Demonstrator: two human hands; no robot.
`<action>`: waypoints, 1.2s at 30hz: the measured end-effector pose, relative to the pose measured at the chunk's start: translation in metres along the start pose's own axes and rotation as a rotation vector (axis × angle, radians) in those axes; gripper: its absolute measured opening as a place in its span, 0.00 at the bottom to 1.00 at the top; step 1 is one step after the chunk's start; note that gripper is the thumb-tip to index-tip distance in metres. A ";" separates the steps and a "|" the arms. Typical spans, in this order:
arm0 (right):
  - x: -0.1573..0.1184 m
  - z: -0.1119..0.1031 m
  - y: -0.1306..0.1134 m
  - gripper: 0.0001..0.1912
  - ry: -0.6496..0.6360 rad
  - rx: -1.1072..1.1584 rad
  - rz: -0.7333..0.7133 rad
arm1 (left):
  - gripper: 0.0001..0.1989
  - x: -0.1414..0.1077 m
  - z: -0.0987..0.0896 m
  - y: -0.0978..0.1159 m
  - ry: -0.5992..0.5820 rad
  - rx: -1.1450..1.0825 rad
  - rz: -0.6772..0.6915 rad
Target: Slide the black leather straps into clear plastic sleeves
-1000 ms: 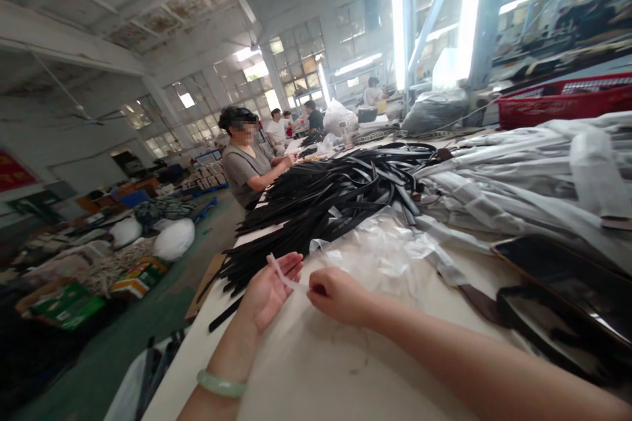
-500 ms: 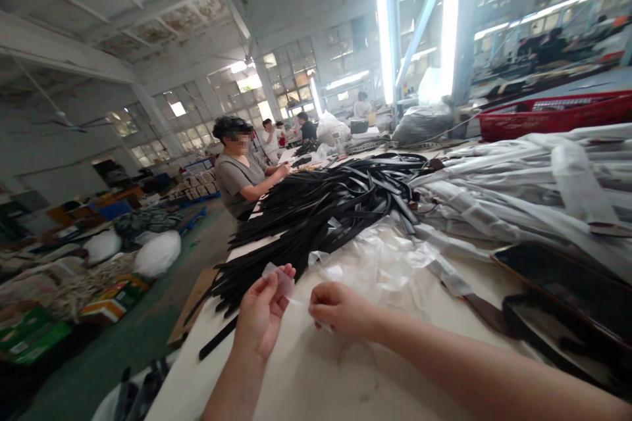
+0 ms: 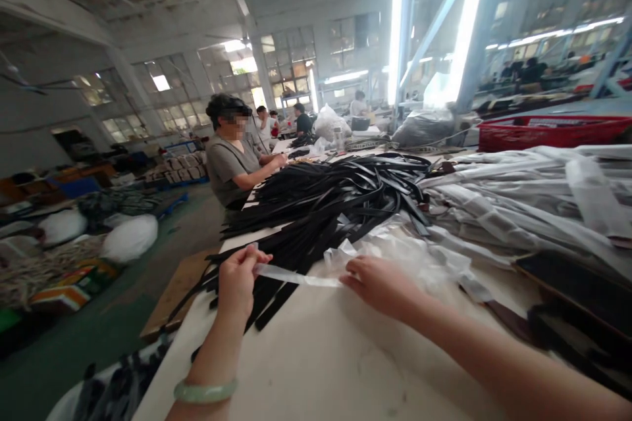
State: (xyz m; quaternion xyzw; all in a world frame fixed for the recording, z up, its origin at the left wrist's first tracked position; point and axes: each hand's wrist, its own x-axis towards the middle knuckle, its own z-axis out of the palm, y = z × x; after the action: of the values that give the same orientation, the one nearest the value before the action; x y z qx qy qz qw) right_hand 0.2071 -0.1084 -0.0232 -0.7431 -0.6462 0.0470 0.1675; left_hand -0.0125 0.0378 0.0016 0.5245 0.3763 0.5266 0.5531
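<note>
One long white worktop (image 3: 316,355) stretches ahead of us, with a red plastic crate (image 3: 553,133) beyond its far right side and a seated co-worker (image 3: 230,161) at its left edge. Across the middle lies a heap of black belt straps (image 3: 326,207), some ends trailing over the left edge. Long bundles in translucent plastic sleeves (image 3: 523,210) cover the right side, and crumpled clear film (image 3: 399,256) spills from them toward us. Near the front of the worktop, our hands stand well apart. Our left hand (image 3: 239,283), a pale jade bangle (image 3: 205,391) on its wrist, curls closed and pinches one end of a narrow clear plastic strip (image 3: 296,277). Our right hand (image 3: 380,286), fingers pressed together, pinches the other end at the fingertips, just beside the film. The strip runs straight between both hands, above the worktop and in front of the straps.
</note>
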 end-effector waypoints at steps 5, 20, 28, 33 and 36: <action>-0.001 0.000 -0.011 0.15 -0.043 0.031 -0.068 | 0.16 -0.001 -0.002 0.002 0.034 -0.024 0.000; 0.062 0.004 -0.069 0.10 -0.112 -0.161 -0.422 | 0.26 0.004 -0.022 0.014 -0.036 -0.088 0.083; 0.076 0.018 -0.062 0.12 -0.089 -0.238 -0.408 | 0.22 -0.007 -0.010 0.004 -0.127 -0.024 0.063; 0.060 0.006 -0.052 0.06 0.012 -0.230 -0.348 | 0.19 -0.005 -0.008 0.000 -0.143 0.064 0.089; 0.047 -0.008 -0.037 0.08 0.101 -0.222 -0.285 | 0.16 -0.003 -0.012 0.003 -0.130 0.140 0.143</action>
State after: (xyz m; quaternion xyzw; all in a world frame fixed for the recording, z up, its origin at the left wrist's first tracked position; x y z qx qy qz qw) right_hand 0.1824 -0.0601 0.0030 -0.6595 -0.7367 -0.0862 0.1218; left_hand -0.0248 0.0366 0.0020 0.6204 0.3373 0.5020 0.4992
